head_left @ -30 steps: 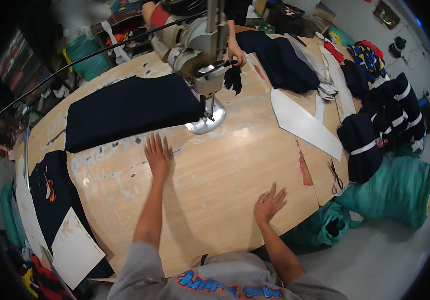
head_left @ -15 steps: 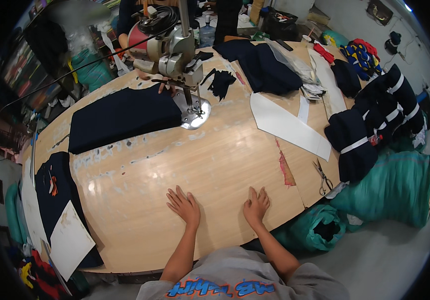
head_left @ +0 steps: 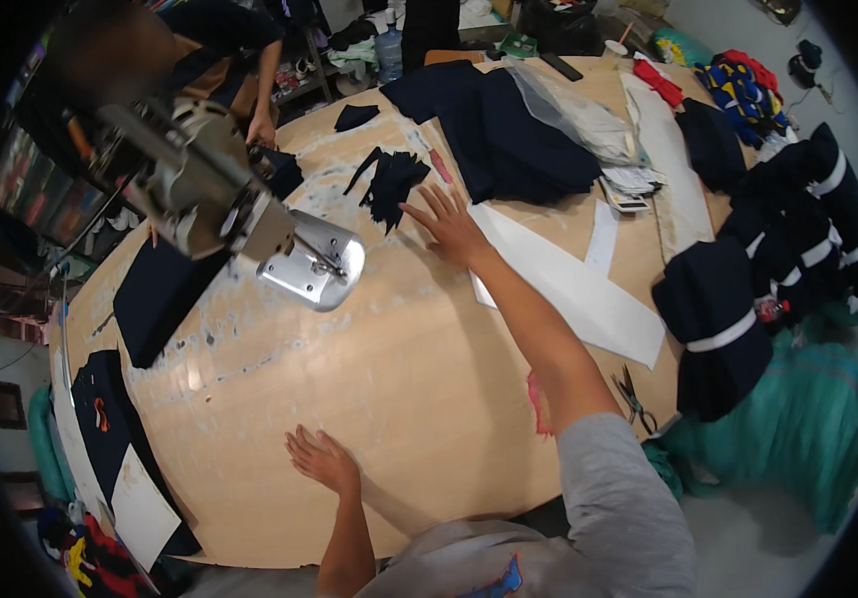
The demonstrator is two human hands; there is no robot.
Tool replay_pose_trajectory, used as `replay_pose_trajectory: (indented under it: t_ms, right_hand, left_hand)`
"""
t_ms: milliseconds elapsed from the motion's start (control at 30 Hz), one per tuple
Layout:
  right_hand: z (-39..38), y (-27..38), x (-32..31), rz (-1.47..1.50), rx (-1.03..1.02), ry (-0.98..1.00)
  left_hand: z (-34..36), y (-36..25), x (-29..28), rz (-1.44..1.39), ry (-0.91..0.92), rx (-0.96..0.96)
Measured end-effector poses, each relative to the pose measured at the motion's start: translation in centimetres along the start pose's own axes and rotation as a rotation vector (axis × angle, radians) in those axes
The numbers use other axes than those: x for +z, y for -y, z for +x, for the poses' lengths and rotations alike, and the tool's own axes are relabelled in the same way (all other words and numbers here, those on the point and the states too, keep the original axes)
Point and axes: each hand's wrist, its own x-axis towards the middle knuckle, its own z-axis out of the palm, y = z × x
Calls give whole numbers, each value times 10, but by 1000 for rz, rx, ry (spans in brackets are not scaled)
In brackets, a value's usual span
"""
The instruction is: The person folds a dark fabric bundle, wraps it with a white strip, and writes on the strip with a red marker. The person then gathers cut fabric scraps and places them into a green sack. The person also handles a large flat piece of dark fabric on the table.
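Note:
My right hand (head_left: 449, 229) is stretched far over the wooden table (head_left: 429, 399), fingers spread and nothing in them. Its fingertips are close to a small heap of dark navy fabric scraps (head_left: 396, 184); whether they touch it I cannot tell. A white pattern piece (head_left: 578, 299) lies beside my right wrist. My left hand (head_left: 324, 461) is open near the front of the table, apart from any object. To the far left, a fabric cutting machine (head_left: 219, 189) with a shiny base plate (head_left: 334, 249) leans at an angle, beside a thick navy fabric stack (head_left: 165, 299).
A co-worker's hand (head_left: 261, 128) is by dark cloth behind the machine. Navy fabric (head_left: 509, 140) and clear plastic (head_left: 573, 115) lie at the back. Scissors (head_left: 633, 399) rest at the right edge, near tied navy bundles (head_left: 713, 329) and a green sack (head_left: 798, 429).
My right hand has reached forward and left toward the scraps; my left hand has shifted left and nearer. The machine has swung left and tilted, and the navy stack has shifted left.

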Motion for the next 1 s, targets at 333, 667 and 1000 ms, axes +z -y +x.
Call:
replay_pose_trajectory:
  t_ms: [333, 667, 1000]
  right_hand:
    - [214, -68, 79, 3, -383, 217]
    - [299, -25, 123, 209, -141, -513]
    - [345, -59, 165, -99, 311, -320]
  left_hand:
    - [2, 3, 16, -1, 18, 7]
    - [-5, -2, 15, -20, 55, -51]
    - [5, 5, 22, -92, 63, 15]
